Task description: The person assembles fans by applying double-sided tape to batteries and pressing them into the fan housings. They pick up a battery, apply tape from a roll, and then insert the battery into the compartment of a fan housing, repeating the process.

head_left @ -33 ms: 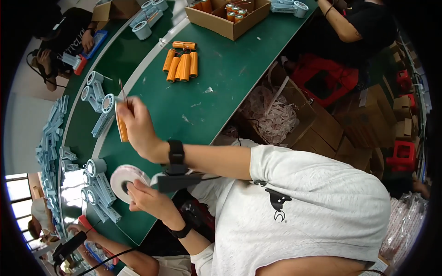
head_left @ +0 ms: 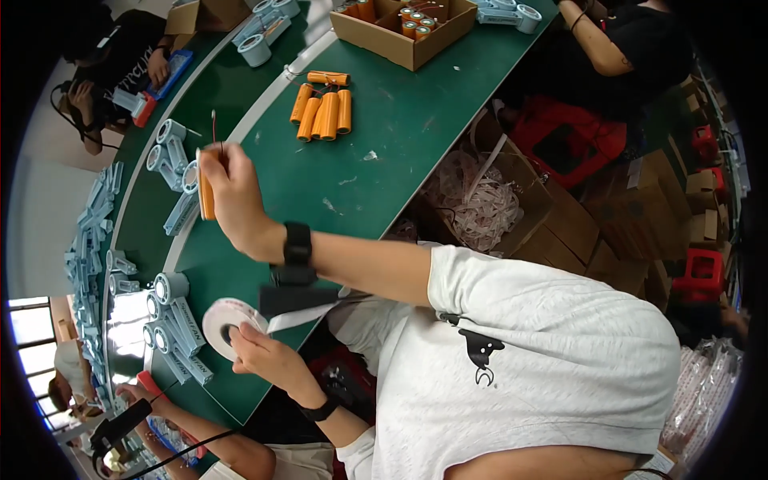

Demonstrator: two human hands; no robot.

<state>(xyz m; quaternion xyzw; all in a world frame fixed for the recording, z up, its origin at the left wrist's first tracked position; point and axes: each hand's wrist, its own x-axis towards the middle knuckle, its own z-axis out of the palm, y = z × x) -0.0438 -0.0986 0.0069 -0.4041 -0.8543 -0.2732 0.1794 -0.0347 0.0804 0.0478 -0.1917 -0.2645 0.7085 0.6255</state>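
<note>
My right hand point(head_left: 232, 192) is closed around an orange cylindrical battery point(head_left: 207, 196), with a thin wire sticking up from its top. Below it, my left hand point(head_left: 268, 356) grips a roll of white tape point(head_left: 228, 316), fingers at its core. A pale strip of tape point(head_left: 300, 318) stretches from the roll toward my right forearm, passing by a blurred black flat piece point(head_left: 292, 300) near the wristband. Beyond the battery stand light-blue handheld fan casings point(head_left: 182, 210). Several more orange batteries point(head_left: 326, 116) lie grouped on the green table point(head_left: 296, 184), with wires among them.
At the far end is a cardboard box point(head_left: 400, 50) of batteries. More fan casings point(head_left: 180, 328) line the table's left side. A carton of tangled white strips point(head_left: 484, 212) sits beside the table edge. A co-worker's arm point(head_left: 232, 448) reaches in at lower left; other people sit farther off.
My right hand has risen slightly with the battery, which now stands more upright. A longer stretch of tape strip shows beside the roll. The view has shifted a little.
</note>
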